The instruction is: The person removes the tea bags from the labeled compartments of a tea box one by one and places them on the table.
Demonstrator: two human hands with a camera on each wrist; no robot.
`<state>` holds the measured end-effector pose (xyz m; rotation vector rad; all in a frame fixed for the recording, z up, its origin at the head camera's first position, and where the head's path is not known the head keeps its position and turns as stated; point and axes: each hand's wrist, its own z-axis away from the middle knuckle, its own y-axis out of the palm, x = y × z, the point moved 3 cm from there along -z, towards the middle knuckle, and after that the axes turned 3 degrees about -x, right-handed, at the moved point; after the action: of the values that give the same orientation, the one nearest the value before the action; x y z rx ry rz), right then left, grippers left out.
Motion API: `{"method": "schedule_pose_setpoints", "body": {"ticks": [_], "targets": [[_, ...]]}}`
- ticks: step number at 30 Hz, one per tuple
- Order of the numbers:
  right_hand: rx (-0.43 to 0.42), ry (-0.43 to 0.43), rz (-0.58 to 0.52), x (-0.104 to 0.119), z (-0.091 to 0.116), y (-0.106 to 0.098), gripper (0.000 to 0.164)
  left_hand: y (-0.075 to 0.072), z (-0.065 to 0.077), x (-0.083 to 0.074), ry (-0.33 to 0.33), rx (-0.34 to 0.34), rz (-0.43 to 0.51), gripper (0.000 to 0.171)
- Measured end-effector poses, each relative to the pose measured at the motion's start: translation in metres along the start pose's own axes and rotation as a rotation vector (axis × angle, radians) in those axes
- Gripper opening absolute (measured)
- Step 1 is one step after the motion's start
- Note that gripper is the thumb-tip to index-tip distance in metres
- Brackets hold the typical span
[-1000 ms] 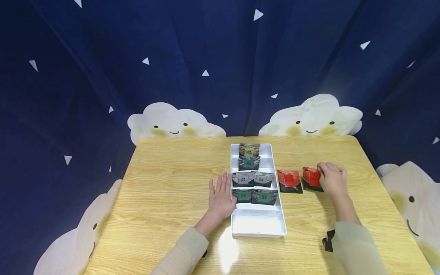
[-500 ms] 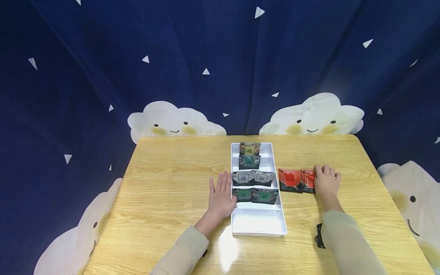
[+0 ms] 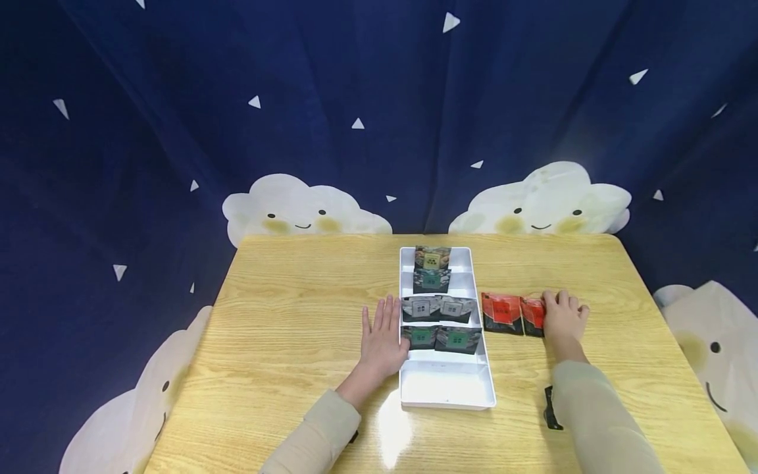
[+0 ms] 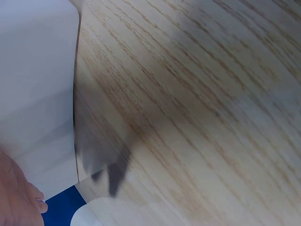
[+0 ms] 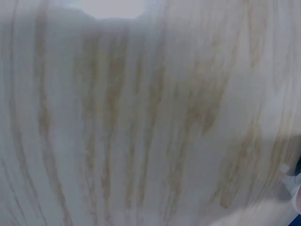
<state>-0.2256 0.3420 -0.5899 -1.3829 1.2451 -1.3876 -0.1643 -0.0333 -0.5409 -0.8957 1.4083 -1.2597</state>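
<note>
A white divided tray (image 3: 447,388) stands in the middle of the table. My left hand (image 3: 381,342) lies along its left wall, fingers straight and thumb at the rim. Grey sachets (image 3: 421,308) and green-labelled sachets (image 3: 458,339) lean in its middle compartments. Right of the tray are a red-and-black sachet (image 3: 501,312) and a second red sachet (image 3: 533,316), side by side. My right hand (image 3: 565,320) grips the second sachet at its right side, fingers bent and covering part of it. In the left wrist view, the hand (image 4: 19,197) is beside the white tray wall (image 4: 37,94).
A teal-labelled sachet (image 3: 431,281) and a yellow-labelled one (image 3: 432,258) stand in the tray's far compartments. The wooden table (image 3: 296,296) ends at a dark blue curtain (image 3: 331,99) with clouds. A black object (image 3: 552,408) shows beside the right sleeve.
My right hand has moved left with the second red sachet, closing the gap to the first one. The left hand keeps its place at the tray.
</note>
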Motion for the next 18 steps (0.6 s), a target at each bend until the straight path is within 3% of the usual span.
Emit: {"method": "schedule_pose_setpoints", "body": {"ticks": [18], "targets": [[0.026,-0.001,0.003,-0.0031,0.0002,-0.0008,0.027,0.0002,0.0005,-0.0006,-0.002,-0.004,-0.012,0.072]]}}
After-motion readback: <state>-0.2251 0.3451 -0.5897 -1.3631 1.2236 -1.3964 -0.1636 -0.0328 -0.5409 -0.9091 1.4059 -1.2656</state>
